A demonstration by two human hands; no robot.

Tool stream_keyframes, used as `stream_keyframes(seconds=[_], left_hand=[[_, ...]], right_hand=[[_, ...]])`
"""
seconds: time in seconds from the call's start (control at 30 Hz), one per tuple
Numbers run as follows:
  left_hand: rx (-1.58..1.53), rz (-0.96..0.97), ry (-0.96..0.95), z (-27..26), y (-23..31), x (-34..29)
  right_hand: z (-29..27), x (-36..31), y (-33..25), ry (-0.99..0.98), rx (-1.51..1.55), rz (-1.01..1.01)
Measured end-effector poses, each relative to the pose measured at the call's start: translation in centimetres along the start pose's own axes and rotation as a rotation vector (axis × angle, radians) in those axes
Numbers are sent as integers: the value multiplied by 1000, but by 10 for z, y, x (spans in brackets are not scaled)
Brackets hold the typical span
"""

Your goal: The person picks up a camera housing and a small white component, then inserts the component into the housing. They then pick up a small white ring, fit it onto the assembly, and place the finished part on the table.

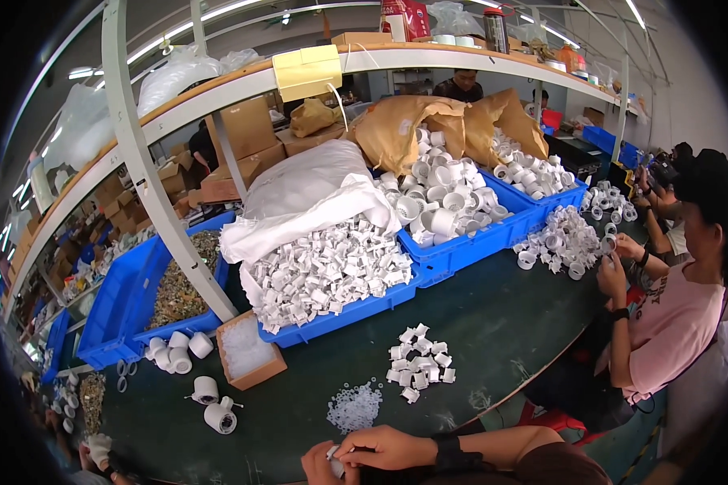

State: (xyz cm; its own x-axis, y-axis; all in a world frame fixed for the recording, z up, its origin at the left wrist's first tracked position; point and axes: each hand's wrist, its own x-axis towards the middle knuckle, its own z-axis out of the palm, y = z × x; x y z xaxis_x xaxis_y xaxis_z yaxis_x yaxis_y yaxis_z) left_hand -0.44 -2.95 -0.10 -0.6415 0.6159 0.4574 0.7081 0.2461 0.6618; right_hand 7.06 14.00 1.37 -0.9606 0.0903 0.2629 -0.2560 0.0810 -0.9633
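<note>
White plastic part (336,462): located at the view's lower edge, pinched between the fingers of left hand (319,466) and right hand (390,448). Could be dropped among loose translucent rings (355,406) if grip is slackened. Part mostly hidden by fingers; left hand cut off below.

No legible text or numbers

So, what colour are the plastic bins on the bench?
The bins are blue; see the head view.
</note>
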Motion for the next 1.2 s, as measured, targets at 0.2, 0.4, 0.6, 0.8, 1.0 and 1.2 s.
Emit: stream_keyframes(seconds=[0.2, 0.4, 0.6, 0.8, 1.0, 1.2], left_hand=[[-9, -33, 34, 5, 5, 3], [-32, -24, 74, 14, 1, 4], [-82, 37, -70, 5, -2, 7], [-145, 24, -85, 2, -1, 8], [-160, 33, -66, 6, 0, 15], [-101, 50, -45, 3, 10, 19]], right_hand=[[-1, -5, 6, 45, -24, -26], [9, -9, 12, 209, 34, 137], [-1, -9, 14, 175, -8, 89], [-1, -10, 7, 120, 45, 129], [-4, -12, 8, 164, -75, 57], [-55, -31, -20, 231, -546, -107]])
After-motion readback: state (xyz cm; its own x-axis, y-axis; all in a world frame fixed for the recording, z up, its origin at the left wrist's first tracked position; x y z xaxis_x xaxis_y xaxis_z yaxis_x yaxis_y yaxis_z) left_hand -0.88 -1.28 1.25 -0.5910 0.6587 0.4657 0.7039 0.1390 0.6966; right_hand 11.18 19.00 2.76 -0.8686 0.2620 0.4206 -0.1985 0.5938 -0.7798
